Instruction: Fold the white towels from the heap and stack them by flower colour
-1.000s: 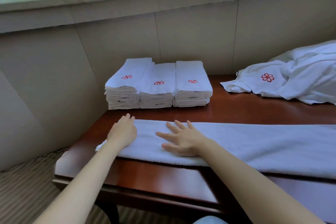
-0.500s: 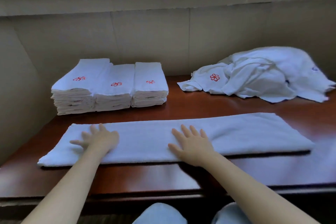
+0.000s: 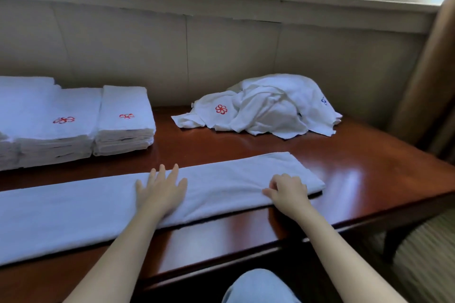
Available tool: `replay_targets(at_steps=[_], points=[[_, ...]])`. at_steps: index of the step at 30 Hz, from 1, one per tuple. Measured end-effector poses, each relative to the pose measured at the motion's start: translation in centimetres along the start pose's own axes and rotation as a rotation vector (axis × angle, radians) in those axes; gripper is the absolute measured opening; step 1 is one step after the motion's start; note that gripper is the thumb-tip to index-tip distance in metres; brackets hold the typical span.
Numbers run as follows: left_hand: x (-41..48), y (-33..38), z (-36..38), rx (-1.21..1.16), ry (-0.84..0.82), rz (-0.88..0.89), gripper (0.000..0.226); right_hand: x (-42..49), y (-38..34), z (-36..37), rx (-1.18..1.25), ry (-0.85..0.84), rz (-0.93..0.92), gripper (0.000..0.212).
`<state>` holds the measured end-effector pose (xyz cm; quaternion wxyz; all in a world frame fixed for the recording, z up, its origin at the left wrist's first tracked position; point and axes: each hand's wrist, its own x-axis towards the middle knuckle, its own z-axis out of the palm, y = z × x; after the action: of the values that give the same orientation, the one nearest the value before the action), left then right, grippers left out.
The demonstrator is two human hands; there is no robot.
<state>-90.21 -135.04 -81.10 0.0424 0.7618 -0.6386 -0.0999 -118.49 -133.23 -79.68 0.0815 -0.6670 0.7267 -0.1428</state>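
Left hand (image 3: 161, 190) presses flat on towel (image 3: 221, 179); right hand (image 3: 288, 192) pinches its end.

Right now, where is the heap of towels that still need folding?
In the head view the heap of unfolded towels lies at the back right of the wooden table, against the wall under the window, right of the folded stacks and beyond the long towel.

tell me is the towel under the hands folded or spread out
Folded into a long strip: doubled thick edge, lying flat on the table.
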Motion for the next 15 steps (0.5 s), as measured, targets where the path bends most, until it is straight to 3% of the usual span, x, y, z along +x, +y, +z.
replay_targets(at_steps=[7, 10, 12, 15], points=[[-0.8, 0.3, -0.4, -0.001, 0.025, 0.007, 0.058, 0.1, 1.6, -1.2, 0.029, -0.087, -0.063, 0.026], [-1.1, 0.5, -0.3, -0.007, 0.029, 0.008, 0.060, -0.2, -0.2, -1.5, -0.111, -0.061, -0.016, 0.013], [-1.1, 0.6, -0.1, -0.006, 0.038, 0.007, 0.063, 0.2, -3.4, -1.1, -0.167, -0.044, -0.032, 0.020], [-0.8, 0.5, 0.1, -0.009, 0.041, 0.009, 0.065, 0.4, -10.3, 0.9, 0.093, -0.023, -0.260, 0.027]])
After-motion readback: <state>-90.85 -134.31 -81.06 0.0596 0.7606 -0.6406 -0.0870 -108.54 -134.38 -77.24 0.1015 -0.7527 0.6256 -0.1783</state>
